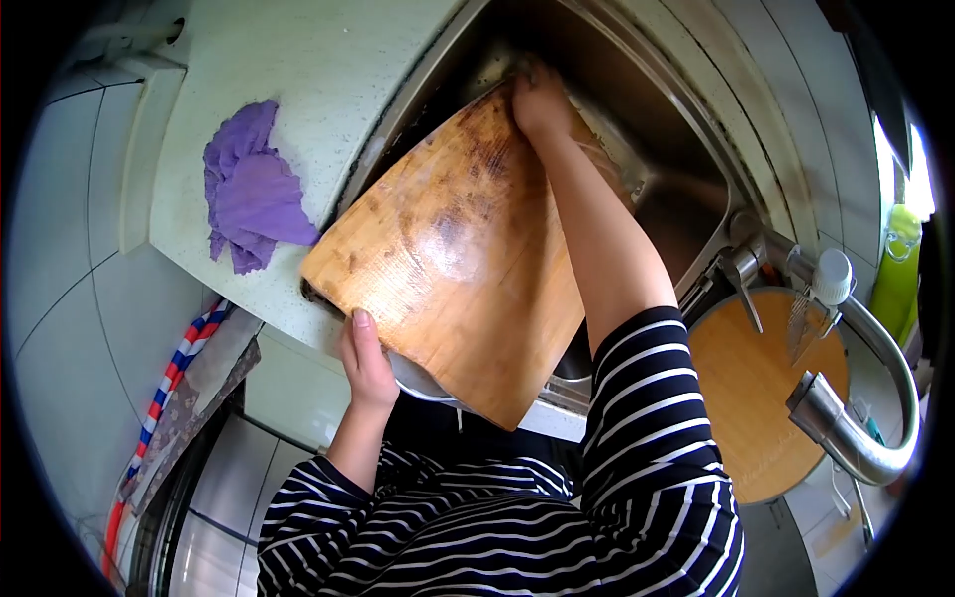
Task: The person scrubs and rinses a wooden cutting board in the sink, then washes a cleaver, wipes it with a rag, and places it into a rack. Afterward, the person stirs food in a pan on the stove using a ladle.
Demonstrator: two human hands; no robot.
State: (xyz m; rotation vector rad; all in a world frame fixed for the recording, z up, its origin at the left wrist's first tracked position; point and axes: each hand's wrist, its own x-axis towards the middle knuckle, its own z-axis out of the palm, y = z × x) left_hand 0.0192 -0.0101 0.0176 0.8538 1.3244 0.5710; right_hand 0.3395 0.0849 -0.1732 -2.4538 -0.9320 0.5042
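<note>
A large wooden cutting board (428,269), wet and shiny with dark stains, lies tilted across the metal sink (686,189). My left hand (370,366) grips its near left edge, thumb on top, the other fingers hidden beneath. At the far edge, my right hand (542,99) is closed over the board, its fingertips partly out of sight. A pale rounded rim (420,378) shows under the board beside my left hand; what it belongs to is mostly covered.
A crumpled purple cloth (254,194) rests on the pale counter (328,70) at left. To the right stand the curved metal faucet (846,428) and a round wooden board (761,398). A striped red, white and blue pole (164,388) leans at lower left.
</note>
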